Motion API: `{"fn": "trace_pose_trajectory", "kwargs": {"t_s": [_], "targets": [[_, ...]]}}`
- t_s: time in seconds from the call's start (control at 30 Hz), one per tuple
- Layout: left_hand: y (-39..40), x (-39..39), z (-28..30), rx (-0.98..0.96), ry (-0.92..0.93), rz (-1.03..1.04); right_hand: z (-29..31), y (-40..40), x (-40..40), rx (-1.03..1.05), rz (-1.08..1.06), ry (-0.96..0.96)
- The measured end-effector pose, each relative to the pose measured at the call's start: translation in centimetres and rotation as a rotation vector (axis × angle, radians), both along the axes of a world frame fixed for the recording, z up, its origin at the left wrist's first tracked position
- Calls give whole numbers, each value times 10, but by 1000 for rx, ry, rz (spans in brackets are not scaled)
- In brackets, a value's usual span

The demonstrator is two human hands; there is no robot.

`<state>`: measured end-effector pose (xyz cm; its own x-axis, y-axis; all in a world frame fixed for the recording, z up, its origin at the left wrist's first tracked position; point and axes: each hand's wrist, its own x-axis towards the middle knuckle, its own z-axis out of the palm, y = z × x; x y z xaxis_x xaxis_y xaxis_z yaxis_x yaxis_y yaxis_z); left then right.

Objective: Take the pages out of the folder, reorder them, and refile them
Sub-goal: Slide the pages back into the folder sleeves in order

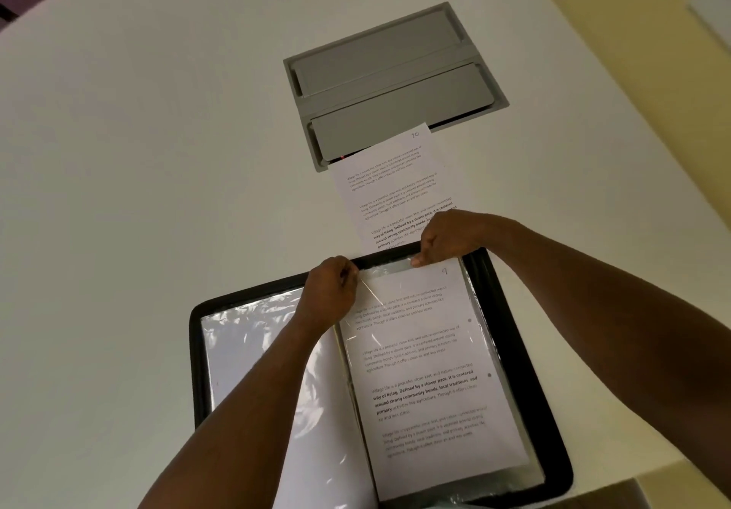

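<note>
A black folder lies open on the white table, with clear plastic sleeves on both sides. In the right-hand sleeve sits a printed page marked 9. My left hand pinches the top left edge of that sleeve near the spine. My right hand pinches the top edge of page 9 at the sleeve's mouth. A loose printed page marked 10 lies on the table just beyond the folder, partly under my right hand. The left side of the folder holds a sleeve with a blank white sheet.
A grey recessed cable hatch with two flaps is set into the table beyond page 10, whose top corner overlaps it. The table's right edge runs along a yellow wall. A cardboard-coloured surface shows at the bottom right.
</note>
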<state>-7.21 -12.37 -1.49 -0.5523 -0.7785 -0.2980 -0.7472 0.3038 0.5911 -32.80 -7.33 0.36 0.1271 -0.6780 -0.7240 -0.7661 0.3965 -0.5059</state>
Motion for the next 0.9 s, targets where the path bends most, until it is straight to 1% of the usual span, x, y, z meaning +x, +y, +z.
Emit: {"fn": "trace_pose_trajectory", "kwargs": {"t_s": [0.1,0.17,0.27,0.3,0.37,0.4,0.47,0.53,0.57,0.63,0.7,0.8,0.9], "targets": [[10,7,4,-6,111,58,-1,18,-1,-49,-69,-23],[20,15,7,-32,151,78,1,31,2,-114,-132,-41],[36,27,12,-91,135,92,6,48,9,-237,-365,-113],[42,32,13,-105,139,98,8,54,11,-244,-439,-139],[55,40,15,-125,146,106,11,64,16,-175,-596,-227],[61,43,15,-121,134,106,12,70,18,-126,-639,-259],[73,51,12,-88,93,97,12,83,21,-27,-621,-246],[83,57,10,-35,46,71,10,98,24,57,-564,-227],[88,58,9,-9,29,45,10,104,27,89,-559,-248],[98,60,11,40,36,-10,13,115,34,139,-577,-344],[107,56,20,129,77,-1,22,120,47,170,-642,-496],[117,46,42,357,137,82,29,117,71,153,-780,-712],[123,43,57,596,321,165,34,110,97,121,-905,-863]]}}
